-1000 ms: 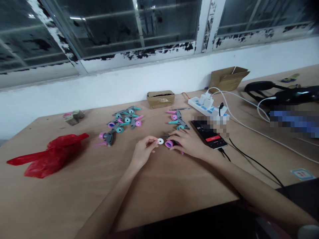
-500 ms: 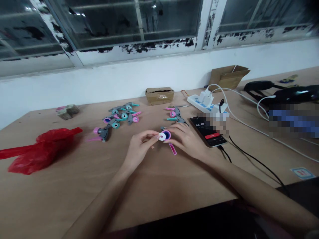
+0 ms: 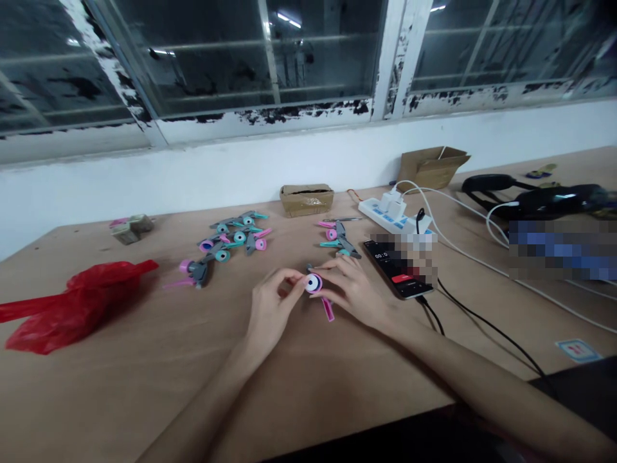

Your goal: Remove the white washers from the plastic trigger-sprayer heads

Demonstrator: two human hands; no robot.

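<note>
My left hand (image 3: 276,301) pinches a small white disc (image 3: 313,283) with a hole in its middle, at the mouth of a round pink cup. That cup is the head of a small pink and grey plastic gadget (image 3: 328,308), whose pink handle points down toward me. My right hand (image 3: 355,289) is closed around the gadget from the right, hiding most of its grey body. Similar gadgets in pink, teal and grey lie in a group (image 3: 240,238) beyond my left hand. A pair of them (image 3: 339,236) lies beyond my right hand.
A phone (image 3: 399,269) with a cable lies right of my right hand. Behind it sits a white power strip (image 3: 380,212) with plugs. Two cardboard boxes (image 3: 307,202) stand by the wall. A red plastic bag (image 3: 81,302) lies at the left, near small grey blocks (image 3: 131,229).
The white disc has moved from beside the pink cup to its opening, and now sits face-on over it. The view has tilted slightly up.
</note>
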